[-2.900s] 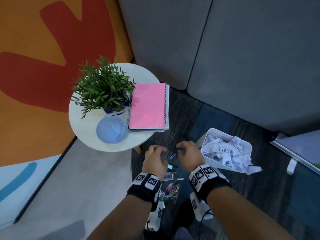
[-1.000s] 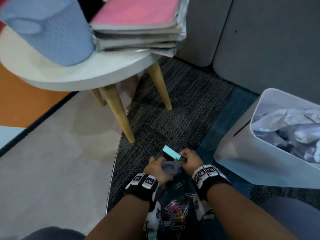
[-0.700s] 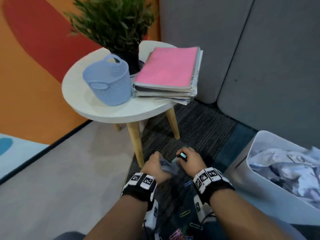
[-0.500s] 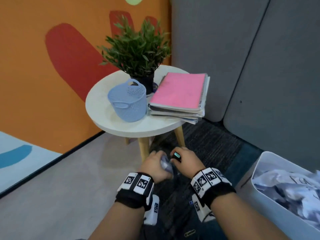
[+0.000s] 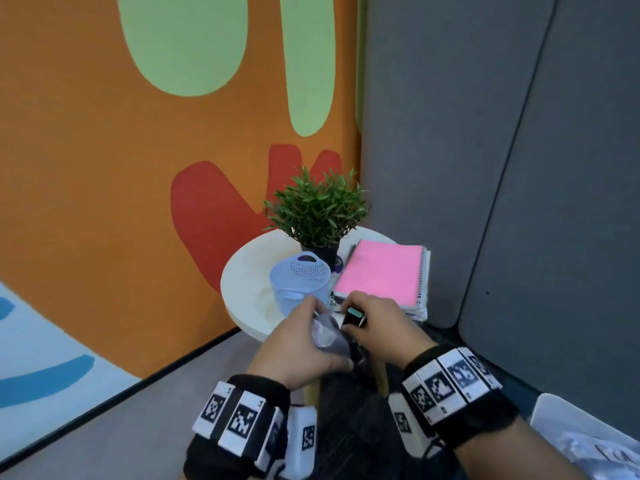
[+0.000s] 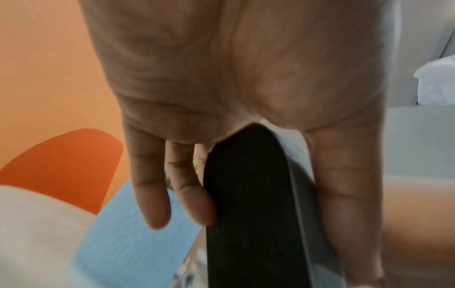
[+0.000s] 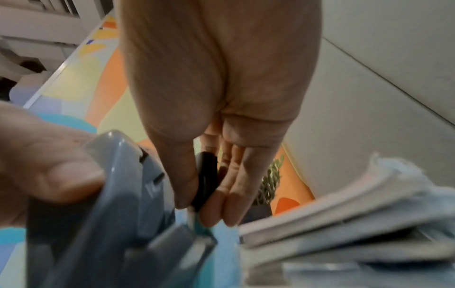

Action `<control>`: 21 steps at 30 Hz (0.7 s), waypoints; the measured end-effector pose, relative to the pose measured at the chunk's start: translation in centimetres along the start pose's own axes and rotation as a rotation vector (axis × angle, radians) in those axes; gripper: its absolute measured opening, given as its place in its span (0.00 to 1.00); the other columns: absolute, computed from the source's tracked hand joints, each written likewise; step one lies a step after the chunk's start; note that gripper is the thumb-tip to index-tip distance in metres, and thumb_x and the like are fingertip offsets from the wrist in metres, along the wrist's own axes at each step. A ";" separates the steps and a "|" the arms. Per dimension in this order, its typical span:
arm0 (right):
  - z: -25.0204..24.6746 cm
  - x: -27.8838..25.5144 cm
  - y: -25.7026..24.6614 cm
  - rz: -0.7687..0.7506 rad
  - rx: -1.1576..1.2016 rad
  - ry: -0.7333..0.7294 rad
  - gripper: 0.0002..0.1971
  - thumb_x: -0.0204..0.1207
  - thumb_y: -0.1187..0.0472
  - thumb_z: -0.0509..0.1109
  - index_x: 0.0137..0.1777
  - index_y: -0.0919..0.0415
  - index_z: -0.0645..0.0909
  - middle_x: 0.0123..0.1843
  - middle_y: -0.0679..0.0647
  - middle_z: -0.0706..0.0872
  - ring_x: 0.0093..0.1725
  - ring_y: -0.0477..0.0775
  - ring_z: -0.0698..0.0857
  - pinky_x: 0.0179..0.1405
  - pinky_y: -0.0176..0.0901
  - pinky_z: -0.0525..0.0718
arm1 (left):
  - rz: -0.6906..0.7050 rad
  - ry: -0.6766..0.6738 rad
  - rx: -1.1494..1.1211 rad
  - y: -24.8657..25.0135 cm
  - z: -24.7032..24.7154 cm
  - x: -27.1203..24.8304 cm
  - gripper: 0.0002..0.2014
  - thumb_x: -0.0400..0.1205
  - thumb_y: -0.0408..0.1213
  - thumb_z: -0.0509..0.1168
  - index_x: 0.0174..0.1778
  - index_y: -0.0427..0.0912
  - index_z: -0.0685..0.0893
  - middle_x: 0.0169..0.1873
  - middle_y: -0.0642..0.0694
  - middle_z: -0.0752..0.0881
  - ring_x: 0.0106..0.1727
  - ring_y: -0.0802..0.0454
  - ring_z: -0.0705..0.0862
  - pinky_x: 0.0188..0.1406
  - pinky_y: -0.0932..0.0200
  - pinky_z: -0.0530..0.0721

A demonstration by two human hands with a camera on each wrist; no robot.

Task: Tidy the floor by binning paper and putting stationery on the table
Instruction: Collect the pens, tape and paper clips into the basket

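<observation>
Two hands carry stationery up near the round white surface (image 5: pixel 242 289).

The head view shows the left hand (image 5: pixel 298 344) gripping a grey stapler (image 5: pixel 327 336) and the right hand (image 5: pixel 377 327) pinching a small black and teal thing (image 5: pixel 354 316), just in front of the blue basket (image 5: pixel 301 282) and pink notebook (image 5: pixel 381 271). Only the right wrist view shows the thumb and fingers (image 7: pixel 231 194) squeezing it.

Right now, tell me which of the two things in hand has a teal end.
The small black piece pinched in the right hand; the stapler in the left hand is grey, no teal.
</observation>
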State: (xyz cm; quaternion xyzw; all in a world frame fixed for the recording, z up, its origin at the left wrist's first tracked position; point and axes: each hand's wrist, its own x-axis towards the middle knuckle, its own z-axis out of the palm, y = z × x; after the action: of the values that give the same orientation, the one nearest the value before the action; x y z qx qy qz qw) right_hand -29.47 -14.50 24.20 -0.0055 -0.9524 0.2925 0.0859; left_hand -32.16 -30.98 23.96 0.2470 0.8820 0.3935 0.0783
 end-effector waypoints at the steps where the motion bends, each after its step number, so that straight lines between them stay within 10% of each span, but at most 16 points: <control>1: -0.6 0.2 -0.5 -0.006 0.021 0.029 0.11 0.73 0.61 0.72 0.55 0.53 0.79 0.53 0.55 0.88 0.49 0.54 0.83 0.48 0.40 0.78 | 0.019 0.030 -0.046 0.7 -0.9 0.0 0.31 0.54 0.52 0.79 0.47 0.58 0.69 0.46 0.54 0.84 0.46 0.53 0.84 0.44 0.49 0.86; 11: -5.1 3.6 -3.4 0.004 0.170 0.313 0.08 0.74 0.59 0.72 0.50 0.51 0.77 0.43 0.49 0.86 0.38 0.51 0.85 0.38 0.41 0.80 | 0.206 0.370 -0.136 4.0 -6.7 3.1 0.29 0.64 0.47 0.80 0.57 0.57 0.72 0.54 0.56 0.74 0.54 0.57 0.75 0.44 0.62 0.74; 21: -5.1 5.6 -3.4 -0.004 0.254 0.414 0.08 0.76 0.58 0.70 0.54 0.51 0.77 0.46 0.50 0.86 0.38 0.45 0.85 0.33 0.30 0.78 | -0.041 0.424 -0.100 -2.7 -4.8 7.9 0.34 0.70 0.36 0.77 0.71 0.53 0.70 0.66 0.47 0.68 0.66 0.46 0.74 0.61 0.57 0.74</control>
State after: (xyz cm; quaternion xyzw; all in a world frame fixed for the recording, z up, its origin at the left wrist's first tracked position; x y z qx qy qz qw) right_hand -33.99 -14.21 31.15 -0.0527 -0.8700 0.4025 0.2799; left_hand -41.62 -31.71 25.67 0.1365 0.8630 0.4784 -0.0886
